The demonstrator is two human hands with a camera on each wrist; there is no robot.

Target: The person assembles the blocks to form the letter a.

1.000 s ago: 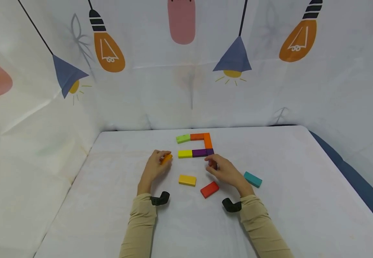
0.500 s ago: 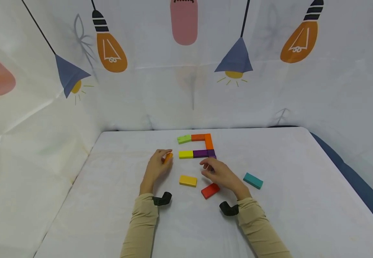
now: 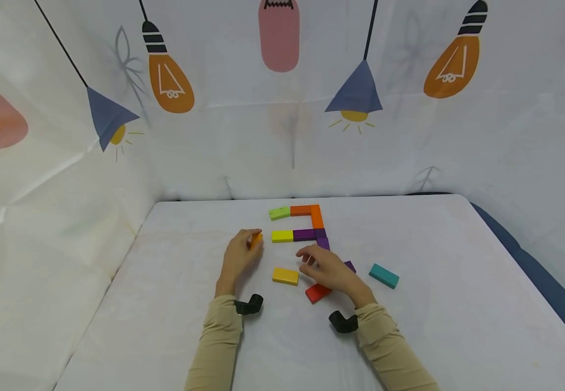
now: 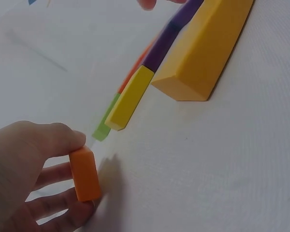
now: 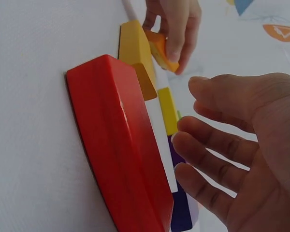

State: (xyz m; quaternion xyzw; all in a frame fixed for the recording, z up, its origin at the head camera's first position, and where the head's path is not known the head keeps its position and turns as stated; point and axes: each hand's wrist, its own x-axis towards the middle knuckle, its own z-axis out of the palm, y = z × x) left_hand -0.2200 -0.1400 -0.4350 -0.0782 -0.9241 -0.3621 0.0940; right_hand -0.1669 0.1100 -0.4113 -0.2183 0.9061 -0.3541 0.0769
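Observation:
My left hand (image 3: 239, 254) pinches an orange block (image 4: 85, 174) between thumb and fingers, left of the laid-out blocks. The right hand (image 3: 330, 269) is over the middle of the table with relaxed, parted fingers and nothing between them. Close to it lie a red block (image 3: 318, 294), partly covered in the head view, and a golden-yellow block (image 3: 285, 276). Beyond it, a purple block (image 3: 322, 243) continues down from the corner of the laid-out shape. Another purple piece (image 3: 350, 266) peeks out behind the right hand, mostly hidden.
The shape at the back joins a light green block (image 3: 280, 213), a red-orange one (image 3: 300, 210), an orange one (image 3: 316, 217), a purple one (image 3: 304, 234) and a bright yellow one (image 3: 282, 236). A teal block (image 3: 383, 276) lies at right on the white table (image 3: 458, 304).
My right hand has drawn back toward me and to the left, uncovering the purple block at the shape's corner and overlapping the red block. The left hand keeps its orange block, nearly still.

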